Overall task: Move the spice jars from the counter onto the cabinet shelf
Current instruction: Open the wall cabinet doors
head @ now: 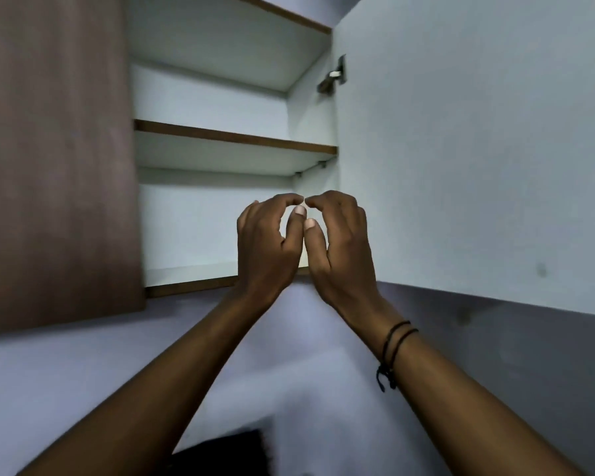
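Both hands [303,242] raised before cabinet [220,218], curled.

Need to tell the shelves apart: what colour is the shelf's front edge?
Brown wood-tone on the shelf edge; the shelf faces are white. Head view, the only one.

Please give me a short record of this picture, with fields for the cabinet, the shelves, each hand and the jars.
cabinet: open cabinet, white inside, right door swung open, left door brown
shelves: middle shelf and bottom shelf, no jar seen on either
left hand: raised at the bottom shelf, fingers curled, nothing visible in it
right hand: beside the left one, curled, thumbs nearly meeting; dark wristband on its wrist
spice jars: none in view
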Demonstrator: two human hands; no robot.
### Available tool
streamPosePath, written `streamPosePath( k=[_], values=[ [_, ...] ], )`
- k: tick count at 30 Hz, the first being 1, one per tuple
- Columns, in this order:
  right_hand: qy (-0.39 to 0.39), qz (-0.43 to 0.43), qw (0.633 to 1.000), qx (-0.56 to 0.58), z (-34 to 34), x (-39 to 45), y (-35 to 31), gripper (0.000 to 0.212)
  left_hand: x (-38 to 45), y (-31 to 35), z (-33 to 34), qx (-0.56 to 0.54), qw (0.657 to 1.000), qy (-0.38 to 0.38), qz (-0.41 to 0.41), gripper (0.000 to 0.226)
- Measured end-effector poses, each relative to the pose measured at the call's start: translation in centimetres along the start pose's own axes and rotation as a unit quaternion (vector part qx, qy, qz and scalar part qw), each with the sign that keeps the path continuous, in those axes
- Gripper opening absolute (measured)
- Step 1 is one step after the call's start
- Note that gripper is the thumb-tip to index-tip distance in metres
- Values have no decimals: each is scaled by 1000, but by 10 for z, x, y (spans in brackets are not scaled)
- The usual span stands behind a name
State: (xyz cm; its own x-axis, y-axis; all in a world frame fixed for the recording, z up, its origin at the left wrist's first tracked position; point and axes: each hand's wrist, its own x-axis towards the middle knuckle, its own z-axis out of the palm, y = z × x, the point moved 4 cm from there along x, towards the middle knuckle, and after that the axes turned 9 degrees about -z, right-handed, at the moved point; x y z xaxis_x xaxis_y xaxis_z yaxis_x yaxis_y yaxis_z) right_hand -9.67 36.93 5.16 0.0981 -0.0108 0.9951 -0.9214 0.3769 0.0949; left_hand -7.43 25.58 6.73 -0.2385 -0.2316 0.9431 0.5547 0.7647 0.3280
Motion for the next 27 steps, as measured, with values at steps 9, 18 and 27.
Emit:
streamPosePath(
  k=[9,18,27],
  values=[
    [-87,62,977,182,179,-10,-89,38,20,-113,-154,238,967,40,-88,36],
    [-60,126,968,209,265,-14,-141,49,25,-162,-216,380,923,49,-19,47],
    [-77,237,912,327,287,-11,-136,68,23,-188,-205,496,868,5,0,79]
  ],
)
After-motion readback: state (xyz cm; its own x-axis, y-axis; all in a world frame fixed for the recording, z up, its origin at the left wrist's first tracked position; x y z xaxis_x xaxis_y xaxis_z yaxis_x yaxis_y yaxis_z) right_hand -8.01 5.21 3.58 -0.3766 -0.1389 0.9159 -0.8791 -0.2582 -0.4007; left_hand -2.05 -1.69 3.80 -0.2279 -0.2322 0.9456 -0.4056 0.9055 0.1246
